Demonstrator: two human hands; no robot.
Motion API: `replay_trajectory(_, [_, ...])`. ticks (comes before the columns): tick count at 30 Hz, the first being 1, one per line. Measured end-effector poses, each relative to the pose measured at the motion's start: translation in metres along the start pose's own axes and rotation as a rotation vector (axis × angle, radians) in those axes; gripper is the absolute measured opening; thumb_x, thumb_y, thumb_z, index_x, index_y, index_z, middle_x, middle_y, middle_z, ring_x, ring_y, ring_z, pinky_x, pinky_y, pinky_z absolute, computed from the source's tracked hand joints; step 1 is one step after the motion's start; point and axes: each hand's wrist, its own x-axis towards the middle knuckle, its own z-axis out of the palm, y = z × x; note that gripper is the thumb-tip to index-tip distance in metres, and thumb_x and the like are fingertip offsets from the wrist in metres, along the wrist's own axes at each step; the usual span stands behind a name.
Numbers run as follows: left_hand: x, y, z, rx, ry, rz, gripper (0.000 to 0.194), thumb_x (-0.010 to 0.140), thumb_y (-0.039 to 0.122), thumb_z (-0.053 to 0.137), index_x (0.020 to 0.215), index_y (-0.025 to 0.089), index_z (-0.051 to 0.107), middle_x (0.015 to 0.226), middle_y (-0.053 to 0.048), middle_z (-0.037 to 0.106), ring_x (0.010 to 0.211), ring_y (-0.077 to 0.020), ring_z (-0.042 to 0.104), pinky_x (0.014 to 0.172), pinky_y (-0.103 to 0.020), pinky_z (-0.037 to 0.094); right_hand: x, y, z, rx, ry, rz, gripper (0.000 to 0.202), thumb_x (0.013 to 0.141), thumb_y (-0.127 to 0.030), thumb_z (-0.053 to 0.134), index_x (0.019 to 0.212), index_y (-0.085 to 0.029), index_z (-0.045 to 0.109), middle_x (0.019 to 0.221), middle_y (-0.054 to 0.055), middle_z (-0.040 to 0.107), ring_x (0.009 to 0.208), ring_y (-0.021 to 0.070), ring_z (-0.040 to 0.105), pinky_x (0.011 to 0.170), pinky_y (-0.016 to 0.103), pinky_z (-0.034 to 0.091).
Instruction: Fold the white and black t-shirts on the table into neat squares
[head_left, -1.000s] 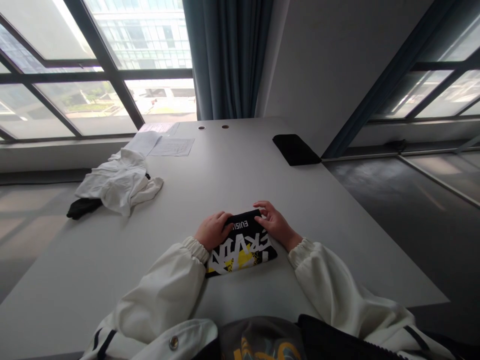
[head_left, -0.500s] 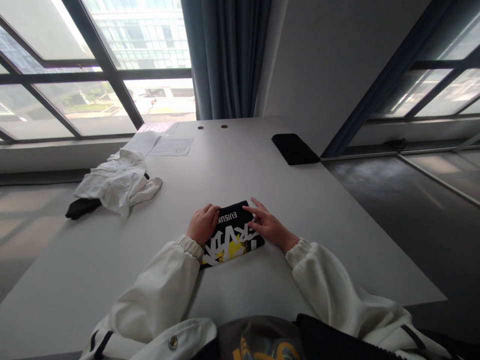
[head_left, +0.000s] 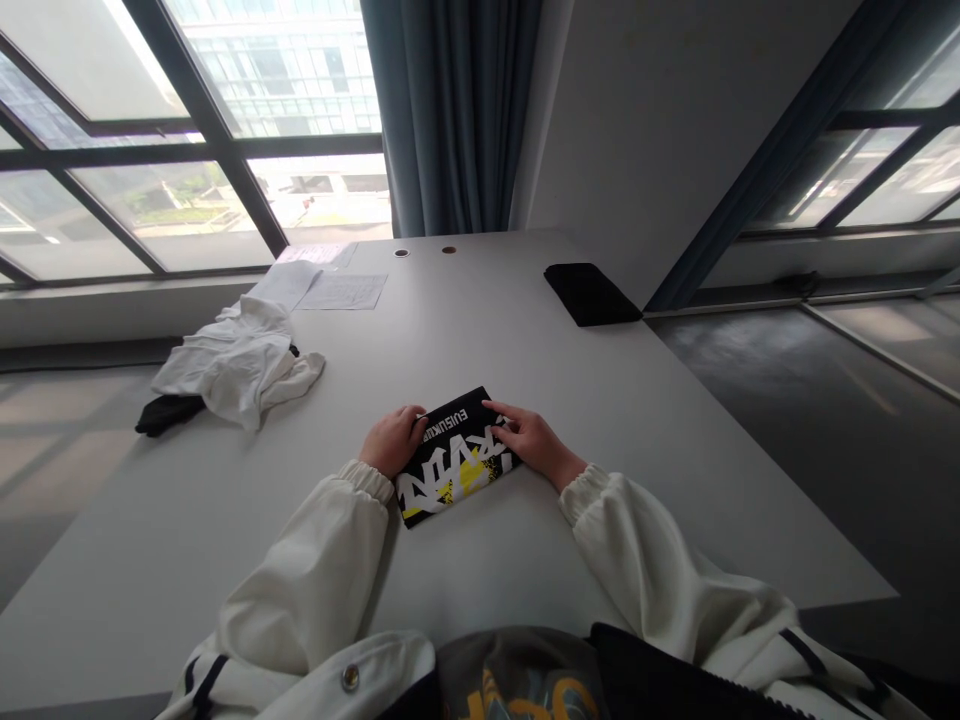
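A folded black cloth with white lettering and yellow patches (head_left: pixel 459 462) lies tilted on the white table (head_left: pixel 450 350), in front of me. At its left end is my left hand (head_left: pixel 393 440), its fingers closed on the edge. My right hand (head_left: pixel 531 442) rests at the opposite end, index finger stretched along the upper corner and the other fingers partly bent, apart from it. The undersides of both hands are hidden.
Crumpled white clothing (head_left: pixel 240 360) with a black piece (head_left: pixel 169 413) lies at the table's left edge. Paper sheets (head_left: pixel 345 291) are behind it. A folded black item (head_left: pixel 591 295) sits at the far right edge, near the curtain (head_left: pixel 461 120).
The folded cloth has turned slightly, and more of its left end shows. My left hand has moved a little left. My right fingers have come down onto the cloth's right end.
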Motion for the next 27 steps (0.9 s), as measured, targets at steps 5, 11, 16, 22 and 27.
replay_trajectory(5, [0.0008, -0.0077, 0.0028, 0.046, -0.027, 0.032, 0.037, 0.112, 0.042, 0.031, 0.100, 0.025, 0.062, 0.102, -0.008, 0.074, 0.096, -0.0247, 0.070, 0.089, -0.038, 0.054, -0.0005, -0.0010, -0.0061, 0.217, -0.090, 0.075, 0.055, 0.093, -0.035, 0.068, 0.147, -0.026, 0.064, 0.122, 0.006, 0.079, 0.104, 0.0251, 0.077, 0.090, 0.042, 0.066])
replay_trajectory(11, [0.0019, -0.0063, 0.0007, -0.068, -0.034, 0.082, 0.037, 0.110, 0.044, 0.031, 0.099, 0.026, 0.061, 0.100, -0.007, 0.074, 0.095, -0.0251, 0.070, 0.088, -0.039, 0.054, 0.0006, -0.0063, -0.0096, 0.091, -0.174, 0.114, 0.050, 0.092, -0.032, 0.069, 0.141, -0.027, 0.069, 0.124, 0.006, 0.078, 0.105, 0.0237, 0.076, 0.095, 0.041, 0.064])
replay_trajectory(16, [0.0006, -0.0022, -0.0013, -0.141, -0.064, 0.075, 0.037, 0.110, 0.046, 0.032, 0.100, 0.027, 0.062, 0.093, -0.005, 0.075, 0.088, -0.0237, 0.071, 0.083, -0.037, 0.054, 0.0010, -0.0069, -0.0089, 0.113, -0.150, 0.132, 0.044, 0.092, -0.032, 0.067, 0.136, -0.027, 0.072, 0.125, 0.004, 0.078, 0.104, 0.0227, 0.077, 0.090, 0.038, 0.065])
replay_trajectory(22, [0.0002, -0.0004, -0.0003, -0.105, -0.067, 0.038, 0.036, 0.109, 0.046, 0.034, 0.100, 0.027, 0.063, 0.092, -0.005, 0.076, 0.086, -0.0243, 0.071, 0.078, -0.036, 0.052, -0.0012, -0.0038, -0.0063, 0.117, -0.050, 0.167, 0.038, 0.093, -0.036, 0.067, 0.127, -0.025, 0.078, 0.110, 0.004, 0.082, 0.094, 0.0223, 0.077, 0.086, 0.038, 0.065])
replay_trajectory(27, [0.0002, 0.0011, -0.0006, -0.072, -0.066, 0.005, 0.033, 0.108, 0.046, 0.038, 0.101, 0.026, 0.064, 0.095, -0.006, 0.077, 0.088, -0.0257, 0.072, 0.077, -0.037, 0.051, -0.0009, -0.0035, -0.0043, 0.070, 0.028, 0.166, 0.034, 0.091, -0.039, 0.067, 0.119, -0.024, 0.082, 0.112, 0.005, 0.082, 0.099, 0.0245, 0.077, 0.092, 0.041, 0.064])
